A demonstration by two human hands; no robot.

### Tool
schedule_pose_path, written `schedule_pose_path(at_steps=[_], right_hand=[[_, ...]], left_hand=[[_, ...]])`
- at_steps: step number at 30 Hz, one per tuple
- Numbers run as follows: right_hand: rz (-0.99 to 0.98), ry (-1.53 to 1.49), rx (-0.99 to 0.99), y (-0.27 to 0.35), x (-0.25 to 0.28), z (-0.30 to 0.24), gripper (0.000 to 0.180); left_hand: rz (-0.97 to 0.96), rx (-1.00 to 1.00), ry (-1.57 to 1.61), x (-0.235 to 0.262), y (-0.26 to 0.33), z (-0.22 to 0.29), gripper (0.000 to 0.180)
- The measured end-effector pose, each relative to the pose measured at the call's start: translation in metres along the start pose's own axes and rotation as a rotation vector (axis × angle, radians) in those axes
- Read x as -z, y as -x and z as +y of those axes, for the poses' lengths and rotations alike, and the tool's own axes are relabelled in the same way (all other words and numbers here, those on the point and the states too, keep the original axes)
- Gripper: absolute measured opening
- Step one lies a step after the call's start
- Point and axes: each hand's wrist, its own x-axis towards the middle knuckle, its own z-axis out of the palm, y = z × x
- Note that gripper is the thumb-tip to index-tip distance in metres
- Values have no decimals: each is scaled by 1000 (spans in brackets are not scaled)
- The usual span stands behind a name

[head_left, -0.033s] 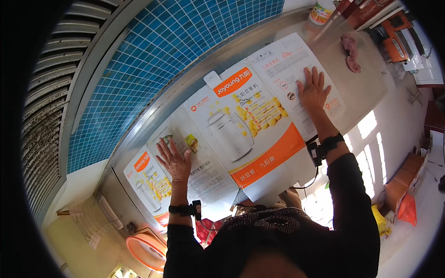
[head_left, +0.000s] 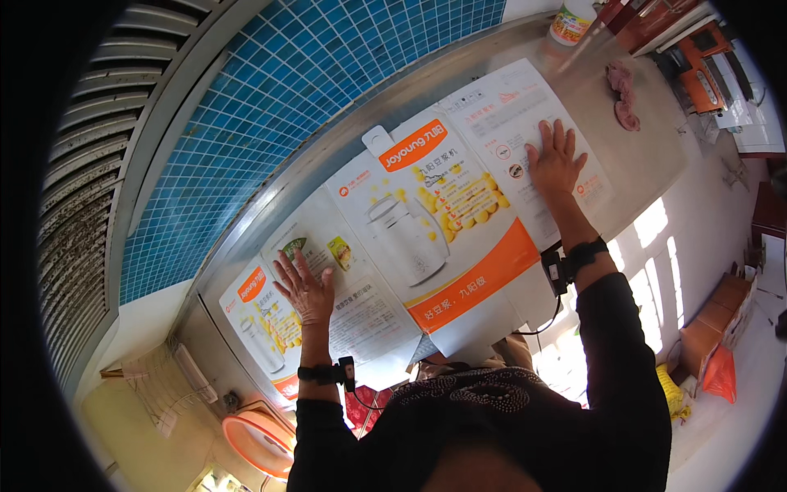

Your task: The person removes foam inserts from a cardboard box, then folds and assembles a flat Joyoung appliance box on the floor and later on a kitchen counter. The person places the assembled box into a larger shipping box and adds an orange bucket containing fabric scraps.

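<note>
Unmoved since before: left hand (head_left: 305, 289) and right hand (head_left: 556, 160), fingers spread, pressing flattened box (head_left: 443, 221) on counter (head_left: 648, 156), mid-frame.

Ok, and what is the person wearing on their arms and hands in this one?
Both hands, the left hand and the right hand, are bare, with no gloves. Long black sleeves reach the wrists. Each wrist carries a black strap with a small black device: one on the left wrist, one on the right wrist, where a thin black cable hangs down.
</note>
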Motion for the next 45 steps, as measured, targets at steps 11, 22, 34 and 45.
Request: schedule_pose_path(at_steps=[11,22,34,45], right_hand=[[25,31,-2,21,-17,-2,57],[13,121,287,87,-25,46,63],[-162,10,215,75,-5,25,64],[67,-858,-316,232,24,63,42]], left_hand=[[-90,160,56,-41,37,-41,83],[-81,108,15,-60,46,-54,82],[-169,211,280,-45,52,-92,82],[253,741,509,38,210,-227,77]])
